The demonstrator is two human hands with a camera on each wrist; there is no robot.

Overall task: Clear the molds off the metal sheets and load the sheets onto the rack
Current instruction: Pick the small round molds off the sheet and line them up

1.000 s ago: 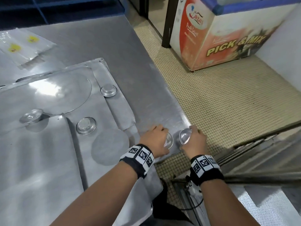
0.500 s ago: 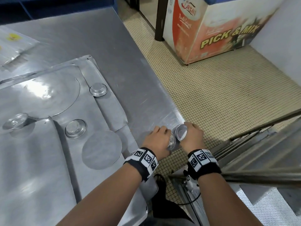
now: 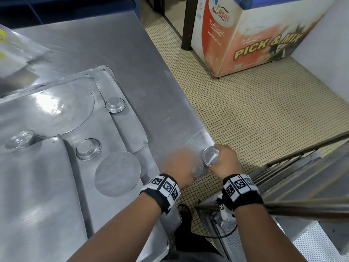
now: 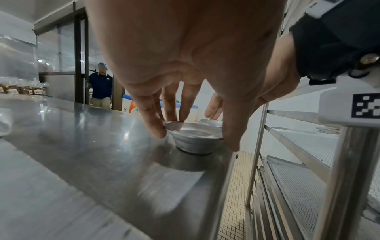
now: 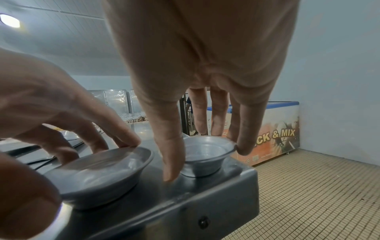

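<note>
Two small round metal molds stand at the near right corner of the steel table (image 3: 143,76). My left hand (image 3: 181,167), blurred in the head view, pinches the rim of one mold (image 4: 191,146) between fingers and thumb. My right hand (image 3: 222,159) grips the other mold (image 5: 205,151) by its rim, right at the corner. Both cups show side by side in the right wrist view, the left one (image 5: 102,168) slightly tilted. Overlapping metal sheets (image 3: 47,186) lie to the left with three more molds (image 3: 115,104) (image 3: 88,149) (image 3: 19,139) on them.
The rack (image 3: 302,167) with perforated trays stands just right of the table corner. A chest freezer (image 3: 245,38) stands across the tiled floor. Plastic bags (image 3: 17,52) lie at the table's far left. A person (image 4: 100,86) stands in a far doorway.
Both hands stay at the table corner on their molds. The left hand now blurs with motion and its mold sits closer to me than the right one.
</note>
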